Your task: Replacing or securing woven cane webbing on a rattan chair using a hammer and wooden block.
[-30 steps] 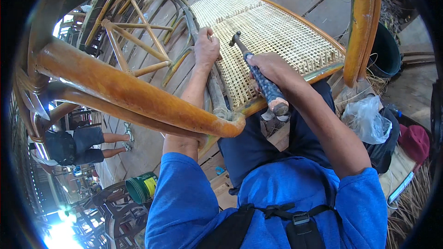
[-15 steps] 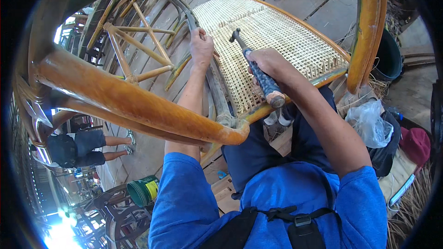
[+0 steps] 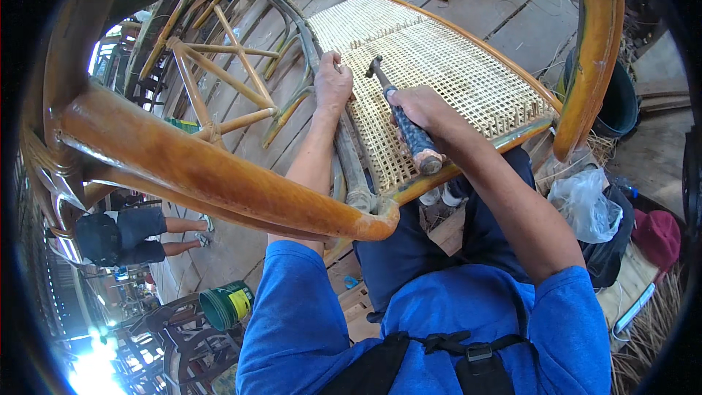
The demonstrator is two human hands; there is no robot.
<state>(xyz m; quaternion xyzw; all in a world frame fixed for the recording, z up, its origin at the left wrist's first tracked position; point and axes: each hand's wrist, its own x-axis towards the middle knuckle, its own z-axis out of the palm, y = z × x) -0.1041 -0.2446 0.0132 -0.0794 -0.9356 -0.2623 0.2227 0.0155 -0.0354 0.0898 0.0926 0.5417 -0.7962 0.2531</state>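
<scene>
In front of me is a rattan chair frame with a woven cane panel. My right hand is wrapped around a hammer whose grip is covered in dark patterned wrapping; its metal head hangs over the weave near the left edge. Beside that edge, my left hand is closed in a pinch at the grey-green side pole. What its fingertips hold, if anything, is too small to make out. Short peg-like cane ends stick up along the panel's near right edge.
A thick curved orange-brown pole crosses over my left forearm, and another rises at right. A dark bucket, clear plastic bag and maroon cap lie right. A green bucket and another person's legs are left.
The chair and both hands sit slightly further right and lower in view. The hammer stays in my right hand, its head still above the weave; my left hand remains pinched by the side pole.
</scene>
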